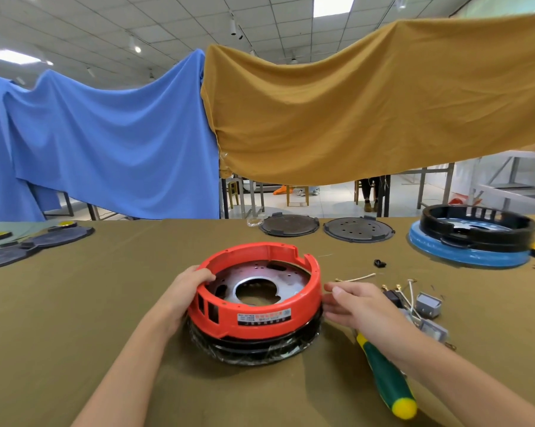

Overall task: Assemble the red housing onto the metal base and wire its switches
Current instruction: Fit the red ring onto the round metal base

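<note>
The red housing (260,315), a ring with a white label at its front, sits on a black base (254,349) wrapped in clear film at the middle of the table. A metal plate (291,280) with a round centre hole shows inside the ring. My left hand (183,291) grips the ring's left rim, thumb hooked over the top edge. My right hand (358,309) hovers at the ring's right side with fingers relaxed, holding nothing. Grey switches (428,305) with white wires (411,292) lie just right of that hand.
A green screwdriver with a yellow end (386,380) lies under my right forearm. At the back stand two dark round plates (289,225), (358,230) and a black ring on a blue base (475,238). More dark plates (29,245) lie far left. A small black part (379,263) is nearby.
</note>
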### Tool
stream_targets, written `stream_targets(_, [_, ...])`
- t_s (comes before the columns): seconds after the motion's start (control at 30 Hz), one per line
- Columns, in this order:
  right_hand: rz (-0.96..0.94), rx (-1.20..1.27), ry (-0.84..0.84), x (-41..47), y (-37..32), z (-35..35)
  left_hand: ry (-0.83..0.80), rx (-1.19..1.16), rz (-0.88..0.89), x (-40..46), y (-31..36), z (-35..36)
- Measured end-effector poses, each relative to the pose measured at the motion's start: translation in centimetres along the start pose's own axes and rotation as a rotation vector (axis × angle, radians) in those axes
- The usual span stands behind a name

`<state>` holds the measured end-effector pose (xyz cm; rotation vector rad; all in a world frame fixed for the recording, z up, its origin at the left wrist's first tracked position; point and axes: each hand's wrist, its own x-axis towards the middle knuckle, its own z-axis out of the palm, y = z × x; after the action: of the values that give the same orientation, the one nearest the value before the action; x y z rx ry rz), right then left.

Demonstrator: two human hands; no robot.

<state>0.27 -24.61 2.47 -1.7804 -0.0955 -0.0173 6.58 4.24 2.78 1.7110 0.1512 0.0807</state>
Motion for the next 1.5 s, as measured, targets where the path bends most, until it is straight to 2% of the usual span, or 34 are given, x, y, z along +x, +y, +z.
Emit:
stream_targets(0.17, [0.021, 0.008, 0.057, 0.5, 0.3, -0.4, 0.003, -0.096, 0.019, 0.3, -0.1, 0.2])
stream_targets(0.4, [-0.039, -0.041, 0.026, 0.4, 0.6, 0.0, 0.074, -0.061, 0.027, -0.3, 0.2, 0.2])
stream_targets(0.77, [-0.092, -0.003, 0.020, 0.1, 0.4, 0.1, 0.044, -0.030, -0.001, 0.1, 0.0, 0.2])
stream_targets(1.13, [-0.054, -0.010, -0.009, 0.5, 0.3, 0.2, 0.020, 0.005, -0.055, -0.9, 0.8, 0.5])
stream_targets(1.33, [-0.062, 0.075, -0.009, 0.3, 0.5, 0.2, 0.002, -0.067, -0.030, -1.1, 1.1, 0.7])
stream_targets(1.5, [-0.043, 0.157, 0.048, 0.3, 0.5, 0.1, -0.022, -0.237, -0.003, -0.5, 1.0, 0.8])
